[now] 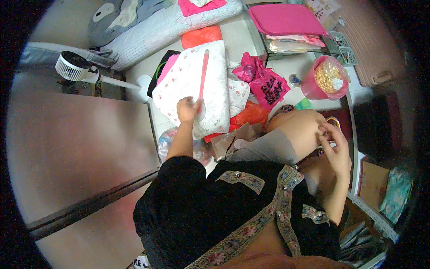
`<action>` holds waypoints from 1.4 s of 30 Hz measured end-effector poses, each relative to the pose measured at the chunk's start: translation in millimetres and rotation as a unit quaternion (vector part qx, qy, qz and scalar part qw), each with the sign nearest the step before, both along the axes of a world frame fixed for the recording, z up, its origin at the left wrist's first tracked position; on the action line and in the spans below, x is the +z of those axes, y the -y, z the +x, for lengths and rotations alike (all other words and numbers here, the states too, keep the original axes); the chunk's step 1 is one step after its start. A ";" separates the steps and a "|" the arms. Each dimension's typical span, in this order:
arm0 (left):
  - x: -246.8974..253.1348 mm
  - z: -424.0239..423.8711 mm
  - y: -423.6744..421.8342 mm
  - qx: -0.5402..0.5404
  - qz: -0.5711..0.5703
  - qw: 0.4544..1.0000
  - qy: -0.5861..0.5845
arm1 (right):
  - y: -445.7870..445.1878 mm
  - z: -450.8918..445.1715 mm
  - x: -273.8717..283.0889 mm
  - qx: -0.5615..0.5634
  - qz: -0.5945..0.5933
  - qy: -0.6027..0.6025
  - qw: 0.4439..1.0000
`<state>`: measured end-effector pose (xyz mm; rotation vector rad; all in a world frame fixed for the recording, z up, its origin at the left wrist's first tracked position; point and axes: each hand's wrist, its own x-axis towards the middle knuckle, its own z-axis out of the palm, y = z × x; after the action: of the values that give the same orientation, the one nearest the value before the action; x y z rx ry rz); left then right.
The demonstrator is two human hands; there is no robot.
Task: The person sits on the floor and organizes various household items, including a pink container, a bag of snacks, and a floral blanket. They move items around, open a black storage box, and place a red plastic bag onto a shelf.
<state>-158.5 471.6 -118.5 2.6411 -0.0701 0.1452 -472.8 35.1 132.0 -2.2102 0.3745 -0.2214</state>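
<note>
My left hand [188,109] is at the lower left of a white quilted cloth with small red prints [188,74]. Its thumb is beside or on the lower end of a long pink-handled tool [203,74], which has a pale, translucent wide end and lies on the cloth; whether the fingers grip it cannot be told. My right hand [334,143] is by my bent knee at the right, fingers slightly bent and apart, with nothing visible in it. A magenta plastic bag with dark pieces on it [268,89] lies to the right of the cloth.
A pink bucket with a bag of pale yellow pieces [327,79] stands at the right, near a pink tray [285,19]. A white fan [72,65] stands at the left behind a brown panel [84,141]. Red plastic bags [250,114] and a clear bag [166,143] lie close to me.
</note>
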 end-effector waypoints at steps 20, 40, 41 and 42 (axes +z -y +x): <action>-98.1 -132.0 -176.5 0.443 -0.157 0.874 -0.121 | 7.3 -0.2 -4.9 0.000 0.013 -0.005 1.000; -97.9 -3.8 -90.3 0.491 -0.488 0.671 -0.265 | -3.8 -6.3 7.8 -0.025 0.017 -0.040 0.999; -96.3 -8.0 -91.3 0.460 -0.497 0.662 -0.320 | -4.9 -4.3 6.4 -0.024 0.025 -0.045 0.998; -96.1 -10.5 -88.9 0.442 -0.524 0.653 -0.322 | -4.9 -1.4 2.9 -0.013 0.013 -0.045 0.999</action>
<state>-169.0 560.4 -214.5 1.2066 1.1757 -0.3525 -474.2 40.0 135.0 -2.1953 0.4519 -0.1312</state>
